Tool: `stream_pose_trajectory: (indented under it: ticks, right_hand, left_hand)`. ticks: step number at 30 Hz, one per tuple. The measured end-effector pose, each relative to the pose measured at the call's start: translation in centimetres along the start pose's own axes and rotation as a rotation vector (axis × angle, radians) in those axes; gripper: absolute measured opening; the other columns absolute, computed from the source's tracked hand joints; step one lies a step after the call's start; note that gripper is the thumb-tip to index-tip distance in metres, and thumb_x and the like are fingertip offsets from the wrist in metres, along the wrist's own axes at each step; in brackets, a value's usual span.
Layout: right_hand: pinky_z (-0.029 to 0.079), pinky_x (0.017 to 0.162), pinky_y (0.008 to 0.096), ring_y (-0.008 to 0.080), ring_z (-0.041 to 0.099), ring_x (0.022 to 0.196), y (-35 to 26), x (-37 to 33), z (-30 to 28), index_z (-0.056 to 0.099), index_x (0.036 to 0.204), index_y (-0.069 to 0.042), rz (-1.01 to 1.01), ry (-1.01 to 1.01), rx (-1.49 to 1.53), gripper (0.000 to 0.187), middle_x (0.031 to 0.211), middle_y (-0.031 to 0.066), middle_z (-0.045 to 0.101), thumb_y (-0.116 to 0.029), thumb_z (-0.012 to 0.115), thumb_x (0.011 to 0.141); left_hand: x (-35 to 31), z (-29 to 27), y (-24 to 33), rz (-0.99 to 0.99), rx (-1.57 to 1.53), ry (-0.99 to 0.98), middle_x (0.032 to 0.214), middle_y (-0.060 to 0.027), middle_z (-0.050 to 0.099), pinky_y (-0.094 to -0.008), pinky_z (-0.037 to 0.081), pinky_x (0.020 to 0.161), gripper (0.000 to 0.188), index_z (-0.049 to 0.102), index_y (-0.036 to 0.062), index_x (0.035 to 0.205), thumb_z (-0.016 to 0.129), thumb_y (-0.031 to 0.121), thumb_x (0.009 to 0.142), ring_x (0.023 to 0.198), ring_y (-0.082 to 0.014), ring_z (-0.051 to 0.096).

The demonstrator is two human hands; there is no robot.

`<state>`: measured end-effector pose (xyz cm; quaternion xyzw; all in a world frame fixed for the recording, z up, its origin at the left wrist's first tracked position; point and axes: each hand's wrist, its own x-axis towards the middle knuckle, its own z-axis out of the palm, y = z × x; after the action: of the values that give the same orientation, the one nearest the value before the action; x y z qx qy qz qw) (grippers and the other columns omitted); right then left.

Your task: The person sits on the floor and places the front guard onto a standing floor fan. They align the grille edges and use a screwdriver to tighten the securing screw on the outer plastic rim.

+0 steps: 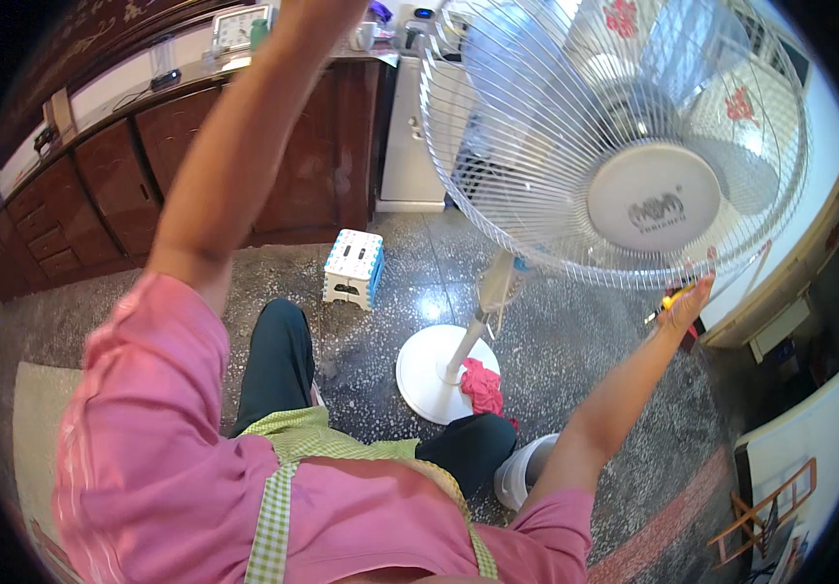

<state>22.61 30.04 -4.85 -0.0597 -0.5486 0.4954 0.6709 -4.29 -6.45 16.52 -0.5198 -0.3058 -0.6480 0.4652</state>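
A standing fan fills the upper right, its round wire cage (546,209) tilted up before me around translucent blades and a pale centre disc (655,198). My right hand (689,304) is at the cage's lower rim, with its fingers up against the wires. Held in that hand is a small screwdriver (672,298) with a yellow handle, its metal tip pointing left. My left arm (234,146) reaches up past the top edge, so the left hand is out of sight. Below, the fan's pole rises from a round white base (429,375).
A pink cloth (482,387) lies on the base. Beyond it stands a white-and-blue step stool (352,268). Dark red cabinets (108,185) line the left and back, beside a white cabinet (417,146). A white bucket (514,474) is by my right knee. A wooden frame (765,511) leans at the lower right.
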Motion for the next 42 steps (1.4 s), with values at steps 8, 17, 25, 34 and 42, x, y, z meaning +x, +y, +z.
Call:
stream_pose_trajectory:
  ticks: [8, 17, 25, 34, 42]
  right_hand:
    - [0.040, 0.044, 0.0195, 0.0167, 0.051, 0.083, -0.2, 0.7, -0.4, 0.035, 0.127, -0.014, 0.139, 0.016, -0.009, 0.084, 0.119, 0.0093, 0.043, -0.062, 0.060, 0.062]
    - [0.036, 0.036, 0.0195, 0.0129, 0.051, 0.065, -0.4, 1.7, -2.1, 0.035, 0.124, -0.015, 0.220, 0.115, -0.158, 0.082, 0.102, 0.0074, 0.051, -0.071, 0.047, 0.065]
    - [0.035, 0.034, 0.0194, 0.0127, 0.050, 0.060, -1.3, 1.4, -1.3, 0.034, 0.123, -0.015, 0.251, 0.076, -0.199, 0.081, 0.097, 0.0071, 0.051, -0.072, 0.045, 0.066]
    - [0.033, 0.032, 0.0193, 0.0124, 0.049, 0.055, -1.8, 1.2, -1.1, 0.034, 0.122, -0.015, 0.278, 0.044, -0.254, 0.081, 0.092, 0.0069, 0.052, -0.073, 0.042, 0.067]
    - [0.032, 0.030, 0.0192, 0.0121, 0.048, 0.050, -1.6, 0.9, -0.8, 0.034, 0.122, -0.015, 0.296, 0.034, -0.273, 0.080, 0.088, 0.0066, 0.053, -0.073, 0.040, 0.067]
  left_hand:
    - [-18.6, -4.4, -1.7, -1.002, -0.468, -0.357, 0.107, -0.0091, 0.054, -0.0270, 0.041, 0.086, 0.037, 0.046, -0.0021, 0.116, 0.053, 0.003, 0.080, 0.098, -0.0147, 0.052]
    - [-23.0, -1.1, -2.3, -0.954, -0.402, -0.149, 0.094, -0.0105, 0.059, -0.0252, 0.046, 0.073, 0.024, 0.053, -0.0035, 0.099, 0.056, 0.008, 0.078, 0.083, -0.0137, 0.058]
    - [-23.6, -0.1, -2.3, -0.789, -0.230, -0.093, 0.087, -0.0121, 0.057, -0.0281, 0.048, 0.071, 0.017, 0.050, -0.0036, 0.093, 0.054, 0.007, 0.079, 0.084, -0.0167, 0.057]
    - [-25.5, -0.8, -4.2, -1.062, -0.922, -0.107, 0.091, -0.0051, 0.060, -0.0232, 0.044, 0.076, 0.026, 0.057, -0.0013, 0.098, 0.062, 0.006, 0.074, 0.082, -0.0093, 0.054]
    - [-26.0, -0.2, -5.1, -1.118, -0.979, -0.154, 0.091, -0.0063, 0.059, -0.0250, 0.045, 0.077, 0.022, 0.057, -0.0023, 0.098, 0.057, 0.002, 0.077, 0.086, -0.0116, 0.055]
